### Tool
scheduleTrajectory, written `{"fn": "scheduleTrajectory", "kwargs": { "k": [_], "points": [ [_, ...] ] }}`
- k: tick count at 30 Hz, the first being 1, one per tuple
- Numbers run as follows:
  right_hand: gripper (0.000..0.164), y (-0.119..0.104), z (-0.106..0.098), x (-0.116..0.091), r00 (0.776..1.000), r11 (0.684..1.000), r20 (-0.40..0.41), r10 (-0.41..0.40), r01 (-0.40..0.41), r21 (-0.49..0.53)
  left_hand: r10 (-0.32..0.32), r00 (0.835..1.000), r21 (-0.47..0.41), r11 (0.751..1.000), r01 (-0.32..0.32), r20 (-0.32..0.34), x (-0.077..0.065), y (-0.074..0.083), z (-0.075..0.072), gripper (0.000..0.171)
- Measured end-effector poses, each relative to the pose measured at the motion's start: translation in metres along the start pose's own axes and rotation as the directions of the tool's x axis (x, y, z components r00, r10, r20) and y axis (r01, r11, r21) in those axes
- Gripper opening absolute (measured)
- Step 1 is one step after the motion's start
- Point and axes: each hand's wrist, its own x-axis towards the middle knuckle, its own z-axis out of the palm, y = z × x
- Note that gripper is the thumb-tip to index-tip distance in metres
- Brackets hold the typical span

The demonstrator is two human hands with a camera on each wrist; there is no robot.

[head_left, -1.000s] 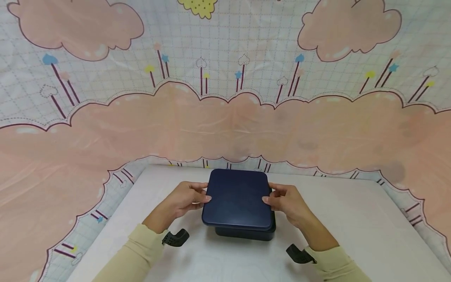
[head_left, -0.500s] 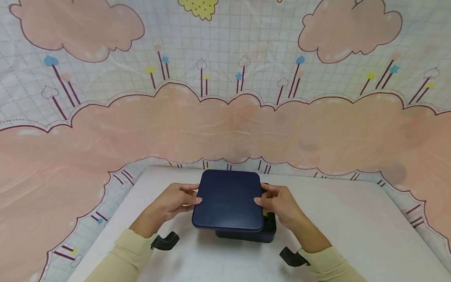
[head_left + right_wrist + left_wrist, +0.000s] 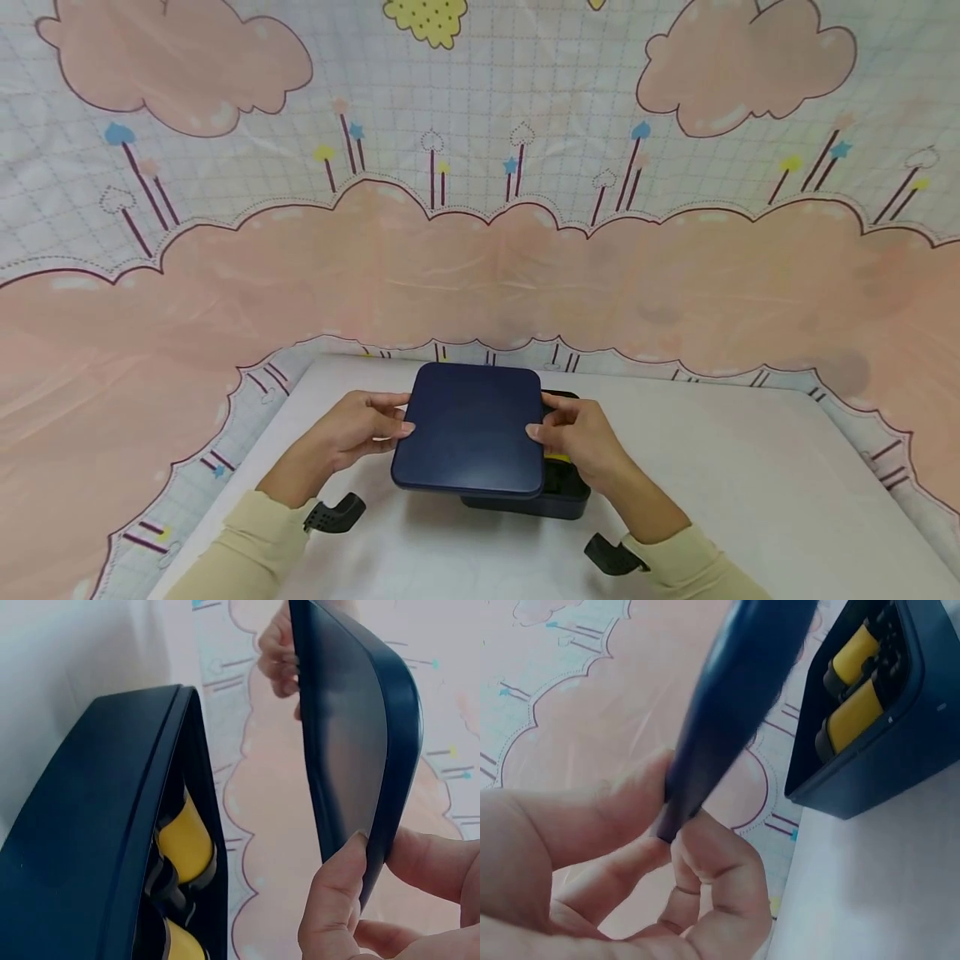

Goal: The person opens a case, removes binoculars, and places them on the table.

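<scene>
A dark blue square lid (image 3: 471, 429) is held level above a matching box (image 3: 558, 505), offset to its left. My left hand (image 3: 360, 433) pinches the lid's left edge, thumb on top and fingers beneath. On the opposite edge my right hand (image 3: 581, 437) pinches it the same way. In the left wrist view the lid (image 3: 735, 690) is apart from the open box (image 3: 900, 769). Inside lie yellow-and-black cylindrical things (image 3: 855, 716), also visible as yellow pieces (image 3: 186, 844) in the right wrist view. From above, the lid hides most of the box's inside.
The box stands on a white tabletop (image 3: 750, 483). Behind it hangs a pink and white patterned cloth (image 3: 480, 275), which also runs along the table's sides. A black wrist-camera mount (image 3: 335, 513) projects from the left sleeve, and another mount (image 3: 615, 555) from the right.
Both hands have carried the lid leftward off the box, from covering nearly all of it to leaving its right part uncovered. The yellow contents now show there. The box has stayed in place.
</scene>
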Motion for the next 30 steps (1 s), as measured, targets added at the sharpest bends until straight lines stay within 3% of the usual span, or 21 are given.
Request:
{"fn": "scheduleTrajectory", "kwargs": {
  "k": [22,30],
  "points": [
    [0.069,-0.001,0.033,0.007,1.0,1.0,0.011,-0.018,0.019,-0.02,0.004,1.0,0.039,0.999,-0.003,-0.024,-0.011,-0.009,-0.032,0.074],
    [0.068,-0.006,0.047,0.01,1.0,1.0,-0.003,-0.029,0.029,-0.006,0.016,1.0,0.047,0.999,-0.016,-0.002,-0.014,-0.011,-0.048,0.075]
  ]
}}
